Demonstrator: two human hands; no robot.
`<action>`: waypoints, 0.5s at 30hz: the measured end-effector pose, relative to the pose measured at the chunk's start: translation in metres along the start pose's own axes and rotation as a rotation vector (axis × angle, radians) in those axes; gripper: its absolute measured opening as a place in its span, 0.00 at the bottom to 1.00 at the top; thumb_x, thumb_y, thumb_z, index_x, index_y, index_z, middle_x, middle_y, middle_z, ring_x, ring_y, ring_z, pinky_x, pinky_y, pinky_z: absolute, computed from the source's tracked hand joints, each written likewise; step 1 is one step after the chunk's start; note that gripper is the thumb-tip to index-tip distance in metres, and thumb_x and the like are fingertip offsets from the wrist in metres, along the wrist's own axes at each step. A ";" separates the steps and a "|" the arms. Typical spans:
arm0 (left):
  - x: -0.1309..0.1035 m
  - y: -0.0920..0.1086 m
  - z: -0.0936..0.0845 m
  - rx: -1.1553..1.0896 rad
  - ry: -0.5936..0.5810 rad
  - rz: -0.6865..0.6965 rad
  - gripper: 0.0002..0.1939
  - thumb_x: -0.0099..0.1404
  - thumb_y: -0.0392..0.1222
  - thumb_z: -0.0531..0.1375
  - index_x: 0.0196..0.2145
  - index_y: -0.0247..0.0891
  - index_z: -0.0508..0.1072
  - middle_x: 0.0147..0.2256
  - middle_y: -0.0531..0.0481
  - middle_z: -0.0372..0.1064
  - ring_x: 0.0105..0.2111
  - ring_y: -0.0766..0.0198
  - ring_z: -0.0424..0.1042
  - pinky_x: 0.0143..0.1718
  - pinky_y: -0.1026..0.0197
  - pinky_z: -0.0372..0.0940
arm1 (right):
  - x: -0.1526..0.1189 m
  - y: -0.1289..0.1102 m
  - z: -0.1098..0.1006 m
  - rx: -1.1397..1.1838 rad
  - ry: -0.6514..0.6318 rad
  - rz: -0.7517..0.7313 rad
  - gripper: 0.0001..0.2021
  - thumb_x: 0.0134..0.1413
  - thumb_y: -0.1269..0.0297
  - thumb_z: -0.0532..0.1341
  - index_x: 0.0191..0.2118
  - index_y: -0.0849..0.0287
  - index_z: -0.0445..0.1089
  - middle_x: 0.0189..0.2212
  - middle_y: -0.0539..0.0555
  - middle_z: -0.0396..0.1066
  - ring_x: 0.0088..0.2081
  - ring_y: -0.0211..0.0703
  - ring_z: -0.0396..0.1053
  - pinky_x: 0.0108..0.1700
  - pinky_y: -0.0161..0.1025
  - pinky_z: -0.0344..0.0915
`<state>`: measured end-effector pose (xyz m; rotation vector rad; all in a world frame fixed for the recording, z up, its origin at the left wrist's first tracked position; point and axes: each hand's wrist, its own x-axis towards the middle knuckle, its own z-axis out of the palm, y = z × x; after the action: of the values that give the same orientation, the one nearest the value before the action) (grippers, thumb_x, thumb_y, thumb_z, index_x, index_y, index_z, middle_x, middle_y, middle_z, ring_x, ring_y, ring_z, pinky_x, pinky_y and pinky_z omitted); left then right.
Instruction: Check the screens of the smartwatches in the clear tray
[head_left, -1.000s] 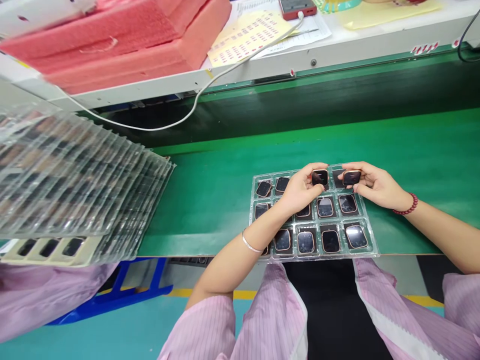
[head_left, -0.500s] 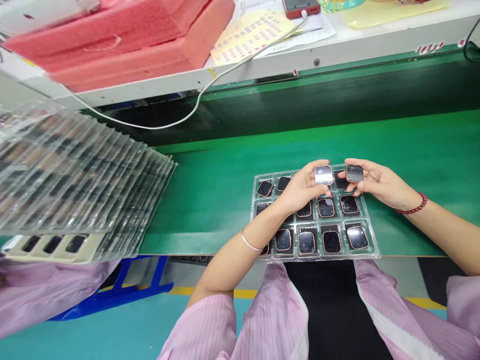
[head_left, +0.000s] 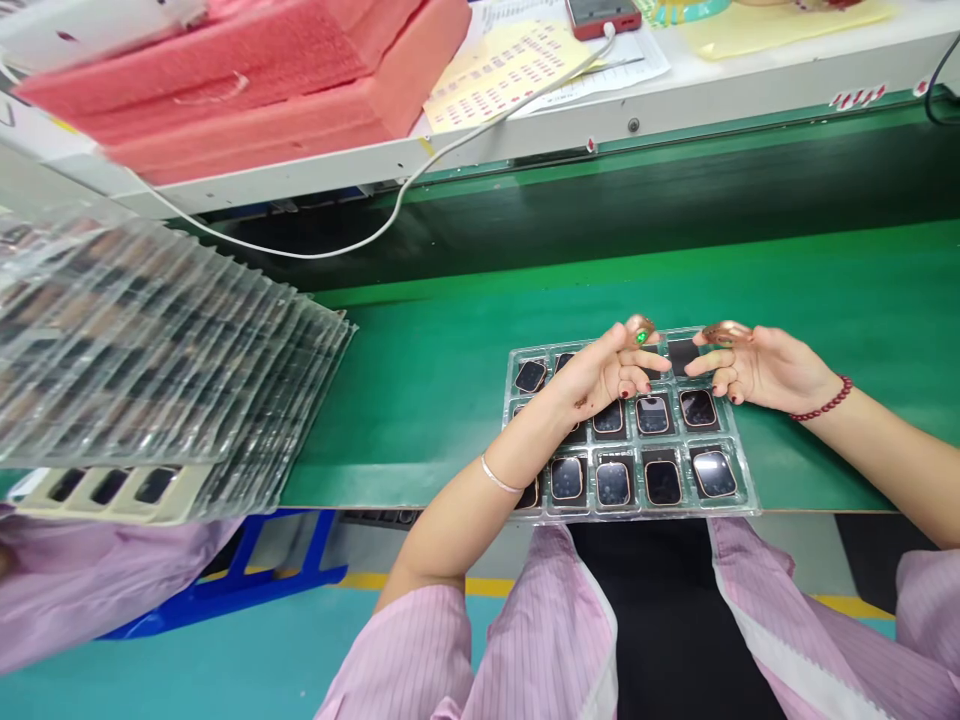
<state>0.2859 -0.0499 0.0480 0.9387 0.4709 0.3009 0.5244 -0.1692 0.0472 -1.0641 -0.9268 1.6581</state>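
Note:
My left hand (head_left: pixel 606 372) pinches a smartwatch case (head_left: pixel 641 328), tipped so its back shows a green light. In my right hand (head_left: pixel 772 372), a second gold-coloured watch case (head_left: pixel 729 332) is gripped and turned nearly edge-on. Both hands hover over the back of a clear plastic tray (head_left: pixel 744 475). Rows of square dark-screened watches lie in its pockets, among them one watch (head_left: pixel 715 474) at the front right corner. Beneath my right hand a back pocket (head_left: pixel 682 357) shows only its dark bottom. My left hand and forearm cover several pockets on the left.
Stacked clear trays (head_left: pixel 247 350) rise on the left, above a cream tray (head_left: pixel 176 505) of dark-screened pieces. A white cable (head_left: pixel 330 255) droops from the shelf (head_left: pixel 720 90), which carries red foam (head_left: pixel 300 110) and papers. Another person's pink sleeve (head_left: pixel 97 590) shows at lower left.
Both watch cases have been tipped over, from screens facing me to backs and edges showing. A green light now appears on the one in my left hand. The tray stays put.

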 end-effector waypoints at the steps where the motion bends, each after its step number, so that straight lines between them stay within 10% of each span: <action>1: -0.001 -0.001 0.002 0.043 0.017 0.031 0.28 0.61 0.53 0.67 0.52 0.33 0.69 0.42 0.40 0.78 0.27 0.68 0.75 0.23 0.69 0.61 | 0.000 0.001 0.001 0.008 -0.002 -0.009 0.25 0.51 0.45 0.68 0.50 0.55 0.72 0.47 0.60 0.79 0.32 0.45 0.78 0.24 0.35 0.72; 6: -0.002 -0.009 0.008 0.300 0.066 0.184 0.34 0.53 0.33 0.67 0.57 0.38 0.65 0.47 0.43 0.75 0.36 0.64 0.78 0.32 0.66 0.67 | 0.001 0.008 0.008 -0.096 0.024 -0.105 0.29 0.48 0.63 0.73 0.56 0.55 0.67 0.48 0.59 0.77 0.35 0.43 0.78 0.32 0.37 0.77; 15: -0.001 -0.016 0.009 0.483 0.060 0.290 0.24 0.60 0.33 0.61 0.55 0.35 0.69 0.48 0.42 0.75 0.34 0.66 0.78 0.36 0.64 0.70 | 0.000 0.015 0.017 -0.372 0.141 -0.326 0.16 0.53 0.66 0.71 0.47 0.56 0.70 0.36 0.53 0.77 0.30 0.38 0.72 0.30 0.34 0.73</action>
<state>0.2899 -0.0659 0.0393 1.4777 0.4712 0.4920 0.5043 -0.1755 0.0388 -1.1837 -1.2711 1.1547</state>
